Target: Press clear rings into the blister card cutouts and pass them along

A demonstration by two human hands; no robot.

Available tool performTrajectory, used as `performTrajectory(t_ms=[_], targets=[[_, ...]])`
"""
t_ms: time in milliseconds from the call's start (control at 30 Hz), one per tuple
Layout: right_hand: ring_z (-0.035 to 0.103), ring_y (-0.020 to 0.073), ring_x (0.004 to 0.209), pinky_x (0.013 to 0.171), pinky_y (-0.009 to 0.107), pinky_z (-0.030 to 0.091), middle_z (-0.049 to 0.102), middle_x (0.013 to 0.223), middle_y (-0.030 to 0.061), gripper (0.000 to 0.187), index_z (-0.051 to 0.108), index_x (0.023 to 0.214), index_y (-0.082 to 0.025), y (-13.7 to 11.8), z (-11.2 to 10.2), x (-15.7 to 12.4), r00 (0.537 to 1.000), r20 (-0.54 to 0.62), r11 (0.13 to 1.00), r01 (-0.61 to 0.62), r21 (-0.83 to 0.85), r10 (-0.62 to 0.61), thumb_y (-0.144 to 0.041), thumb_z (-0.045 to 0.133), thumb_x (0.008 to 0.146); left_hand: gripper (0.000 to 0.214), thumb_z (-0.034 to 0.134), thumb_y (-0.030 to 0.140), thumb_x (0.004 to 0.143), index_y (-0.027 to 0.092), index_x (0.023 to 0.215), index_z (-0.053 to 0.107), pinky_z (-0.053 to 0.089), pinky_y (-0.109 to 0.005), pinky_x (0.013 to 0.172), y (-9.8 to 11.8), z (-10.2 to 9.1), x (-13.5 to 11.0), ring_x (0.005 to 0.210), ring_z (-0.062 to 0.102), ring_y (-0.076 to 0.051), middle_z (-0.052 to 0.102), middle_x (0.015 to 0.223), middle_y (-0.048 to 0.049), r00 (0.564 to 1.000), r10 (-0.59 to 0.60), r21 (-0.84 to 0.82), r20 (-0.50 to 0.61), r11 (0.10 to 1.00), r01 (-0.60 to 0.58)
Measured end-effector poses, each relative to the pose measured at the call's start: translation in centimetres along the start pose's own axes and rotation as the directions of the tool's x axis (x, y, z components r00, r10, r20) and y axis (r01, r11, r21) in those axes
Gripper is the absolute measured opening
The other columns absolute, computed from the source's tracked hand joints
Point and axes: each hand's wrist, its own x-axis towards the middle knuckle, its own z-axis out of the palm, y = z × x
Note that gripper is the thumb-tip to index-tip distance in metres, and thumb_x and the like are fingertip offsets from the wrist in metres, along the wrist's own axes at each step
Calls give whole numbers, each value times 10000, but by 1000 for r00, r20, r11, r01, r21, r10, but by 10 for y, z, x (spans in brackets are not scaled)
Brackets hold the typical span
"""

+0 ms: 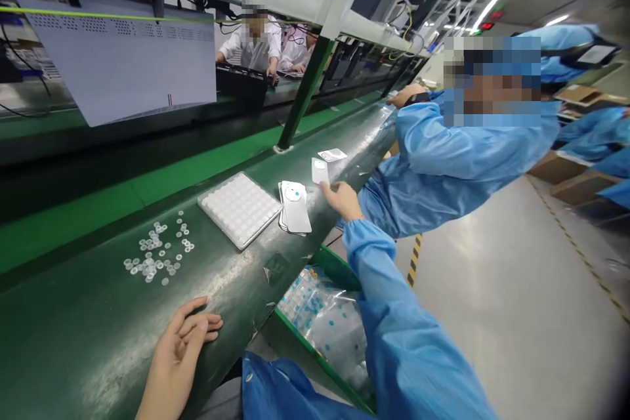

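white cards [295,207], one stack, just beside the right hand [343,201]

Left hand [180,348] open, right hand [343,201] outstretched

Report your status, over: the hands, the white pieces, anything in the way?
Left hand open on green bench. Right hand at small white block, beside white card stack. Co-worker's blue sleeve close on the right.
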Motion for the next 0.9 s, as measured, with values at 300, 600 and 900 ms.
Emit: performTrajectory(t_ms=[300,600,900], targets=[[572,152,514,538,265,427,647,540,24,318,652,664,-171,30,29,3,981,182,998,-62,-21,65,-396,794,838,627,755,580,832,170,1266,564,613,-381,906,3,0,-2,983,759,-278,781,1014,-126,1000,-11,-35,9,999,11],[543,104,480,535,247,468,617,606,-45,298,670,856,-139,42,23,-1,982,189,990,-39,138,12,-419,728,938,752,758,643,789,159,1313,520,609,-424,914,5,-2,1,1035,746,-310,760,1086,-157,996,-51,-63,66,996,56],[655,149,751,690,311,568,682,945,24,269,670,1048,-144,36,29,-5,998,53,974,4,225,-17,-409,651,1009,798,742,671,797,159,1346,470,614,-425,883,2,-6,0,1035,742,-310,744,1109,-166,995,-54,-86,84,994,61]])
